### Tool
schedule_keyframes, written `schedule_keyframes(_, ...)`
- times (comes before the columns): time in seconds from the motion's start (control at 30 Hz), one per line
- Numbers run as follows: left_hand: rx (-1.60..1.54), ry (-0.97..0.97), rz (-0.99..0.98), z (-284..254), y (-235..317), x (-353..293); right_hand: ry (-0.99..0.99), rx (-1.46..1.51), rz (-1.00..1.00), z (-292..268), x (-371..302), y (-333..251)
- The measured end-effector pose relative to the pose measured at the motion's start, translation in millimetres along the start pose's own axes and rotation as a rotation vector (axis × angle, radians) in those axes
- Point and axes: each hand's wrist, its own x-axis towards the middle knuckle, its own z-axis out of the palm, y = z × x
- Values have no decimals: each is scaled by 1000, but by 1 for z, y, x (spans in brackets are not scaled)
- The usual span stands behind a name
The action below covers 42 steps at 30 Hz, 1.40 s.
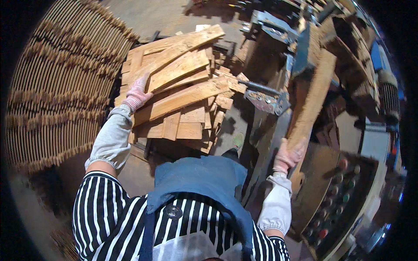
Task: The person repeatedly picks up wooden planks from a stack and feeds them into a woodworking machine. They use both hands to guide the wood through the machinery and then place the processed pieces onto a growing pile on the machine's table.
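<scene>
Pale wooden boards [180, 71] lie fanned out on top of a pile left of the middle. My left hand [138, 92], in a pinkish knit glove, has its fingers and thumb around the near left end of one of them. At the right, a long wooden plank [317, 93] slants up along the machine. Its lower end is in my gloved right hand [290, 154], which is closed on it; the undersides of both grips are hidden.
A tall stack of thin wooden slats [61, 91] fills the left side. Metal brackets [265, 100] stick out from the machine between the pile and the plank. A control panel with several coloured buttons [342, 195] stands at the lower right, with a motor [388, 95] beyond it.
</scene>
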Motion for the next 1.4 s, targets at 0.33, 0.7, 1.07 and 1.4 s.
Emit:
schedule_keyframes(0.33,309,-229,-136,-20,46,9,-318,-206,15,-133,-277,76)
schedule_keyframes(0.7,-619,-183,-270,-87,166,-28,-244,-187,-255,-45,-58,62)
schedule_keyframes(1.07,-1216,238,224,53,389,18,-771,1139,-263,-41,24,-90)
schedule_keyframes(1.4,-787,294,247,11,300,61,-419,30,255,-150,-201,32)
